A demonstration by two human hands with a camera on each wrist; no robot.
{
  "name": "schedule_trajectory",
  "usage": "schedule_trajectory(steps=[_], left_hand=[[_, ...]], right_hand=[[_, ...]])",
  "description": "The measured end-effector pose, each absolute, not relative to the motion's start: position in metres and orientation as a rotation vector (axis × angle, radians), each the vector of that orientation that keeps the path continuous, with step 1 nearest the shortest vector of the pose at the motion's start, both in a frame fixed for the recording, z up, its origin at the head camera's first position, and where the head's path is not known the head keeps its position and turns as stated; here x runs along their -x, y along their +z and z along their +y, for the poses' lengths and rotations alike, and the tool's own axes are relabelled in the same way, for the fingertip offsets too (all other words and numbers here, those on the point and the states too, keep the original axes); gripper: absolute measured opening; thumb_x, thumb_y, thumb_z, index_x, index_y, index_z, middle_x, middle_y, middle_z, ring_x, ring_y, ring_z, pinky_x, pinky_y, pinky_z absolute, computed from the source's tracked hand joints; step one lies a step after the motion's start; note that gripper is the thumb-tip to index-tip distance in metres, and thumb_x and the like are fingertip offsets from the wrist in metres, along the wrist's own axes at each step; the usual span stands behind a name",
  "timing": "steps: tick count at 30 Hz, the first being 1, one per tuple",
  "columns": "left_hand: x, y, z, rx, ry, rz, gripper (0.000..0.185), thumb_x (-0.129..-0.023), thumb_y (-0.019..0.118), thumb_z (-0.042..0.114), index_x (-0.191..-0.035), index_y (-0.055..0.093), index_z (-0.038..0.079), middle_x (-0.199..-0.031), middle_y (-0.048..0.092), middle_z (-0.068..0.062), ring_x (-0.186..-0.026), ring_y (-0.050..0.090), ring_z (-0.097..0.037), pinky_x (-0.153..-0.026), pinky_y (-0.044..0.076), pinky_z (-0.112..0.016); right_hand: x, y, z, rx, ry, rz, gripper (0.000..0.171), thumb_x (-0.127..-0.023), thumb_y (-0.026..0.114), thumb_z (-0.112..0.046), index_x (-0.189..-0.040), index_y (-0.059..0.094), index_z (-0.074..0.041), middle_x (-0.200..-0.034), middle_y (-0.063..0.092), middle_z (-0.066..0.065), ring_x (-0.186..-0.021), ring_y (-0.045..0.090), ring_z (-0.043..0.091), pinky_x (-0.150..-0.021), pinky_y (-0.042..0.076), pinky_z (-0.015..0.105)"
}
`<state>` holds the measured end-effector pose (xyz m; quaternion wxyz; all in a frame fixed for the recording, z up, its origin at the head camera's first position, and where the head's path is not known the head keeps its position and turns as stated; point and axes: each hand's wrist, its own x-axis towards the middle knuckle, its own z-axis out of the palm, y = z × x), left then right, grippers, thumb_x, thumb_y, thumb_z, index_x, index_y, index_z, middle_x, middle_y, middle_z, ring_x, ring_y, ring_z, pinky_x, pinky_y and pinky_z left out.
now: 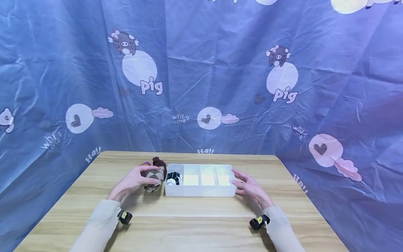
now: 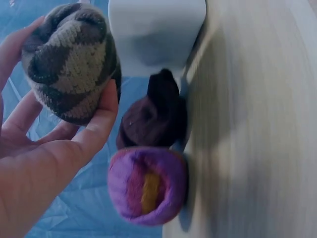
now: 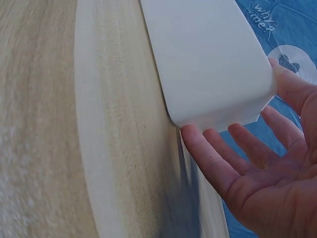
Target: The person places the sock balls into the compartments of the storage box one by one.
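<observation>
My left hand [image 1: 135,180] holds a rolled-up sock [image 2: 74,64] with a grey and beige diamond pattern, thumb on one side and fingers on the other. The roll is at the left end of a white divided box [image 1: 199,190]. In the box's leftmost compartment lies a black and white rolled sock [image 1: 173,178]. At the box's right end, my right hand [image 1: 252,189] spreads its fingers, with fingertips at the end wall and rim. Behind the patterned roll, a dark maroon sock [image 2: 151,119] and a purple rolled sock [image 2: 148,186] with a mustard patch sit on the table.
The light wood table [image 1: 189,231] carries the box near its far side. A blue cloth [image 1: 195,80] printed with pigs and clouds hangs behind and around it. Thin dividers [image 1: 200,175] split the box into several compartments.
</observation>
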<state>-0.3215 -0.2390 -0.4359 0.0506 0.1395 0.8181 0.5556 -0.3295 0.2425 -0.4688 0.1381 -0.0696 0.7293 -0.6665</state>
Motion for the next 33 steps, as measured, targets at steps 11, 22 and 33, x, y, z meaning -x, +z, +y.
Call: schedule_trajectory(steps=[11,22,33], left_hand=[[0.327,-0.445,-0.217,-0.309,1.961,2.393,0.064,-0.076,0.084,0.015,-0.134,0.059,0.006,-0.13,0.057,-0.021,-0.1,0.062,-0.017,-0.082,0.055,-0.026],[0.327,-0.435,-0.19,-0.413,1.941,2.39,0.061,-0.076,0.085,0.019,-0.131,0.062,0.007,-0.126,0.063,-0.02,-0.1,0.064,-0.016,-0.081,0.055,-0.025],[0.332,-0.434,-0.154,-0.512,1.913,2.383,0.061,-0.074,0.086,0.019,-0.13,0.063,0.008,-0.128,0.063,-0.018,-0.097,0.064,-0.014,-0.08,0.056,-0.026]], right_hand=[[0.328,-0.471,0.243,0.203,-1.912,2.116,0.071,-0.095,0.063,-0.013,-0.155,0.026,-0.009,-0.158,0.019,0.028,-0.103,0.065,0.018,-0.088,0.057,0.036],[0.326,-0.472,0.246,0.218,-1.921,2.096,0.072,-0.095,0.064,-0.014,-0.155,0.025,-0.009,-0.158,0.019,0.028,-0.104,0.065,0.019,-0.09,0.056,0.037],[0.326,-0.47,0.247,0.212,-1.933,2.097,0.069,-0.096,0.061,-0.01,-0.155,0.026,-0.009,-0.159,0.019,0.027,-0.103,0.065,0.018,-0.09,0.056,0.037]])
